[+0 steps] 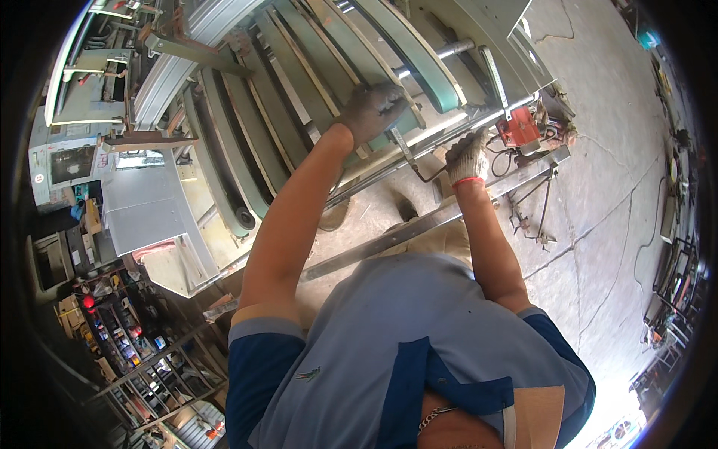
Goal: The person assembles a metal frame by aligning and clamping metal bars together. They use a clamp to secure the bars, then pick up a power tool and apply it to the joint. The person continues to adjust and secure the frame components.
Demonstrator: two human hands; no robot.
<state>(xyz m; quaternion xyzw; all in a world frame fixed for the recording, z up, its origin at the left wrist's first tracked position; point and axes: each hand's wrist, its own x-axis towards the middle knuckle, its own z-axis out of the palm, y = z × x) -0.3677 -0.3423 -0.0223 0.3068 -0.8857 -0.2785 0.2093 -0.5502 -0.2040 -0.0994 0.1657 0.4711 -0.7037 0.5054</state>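
In front of me lies a machine bed with several long green belts (290,71) running side by side between metal strips. My left hand (372,114), in a dark grey glove, rests over the near ends of the belts with its fingers curled. Whatever is inside those fingers is hidden. My right hand (468,156) wears a soiled whitish knit glove with a red cuff. It is closed around the end of a bent metal rod (416,166), which reaches up and left toward the flat metal piece by the machine's edge.
A metal beam (389,238) crosses between my body and the machine. Right of my right hand sits a red metal part (519,129) with hoses. Concrete floor (598,187) spreads to the right. Shelving with small goods (123,337) stands lower left, below a grey metal cabinet (149,213).
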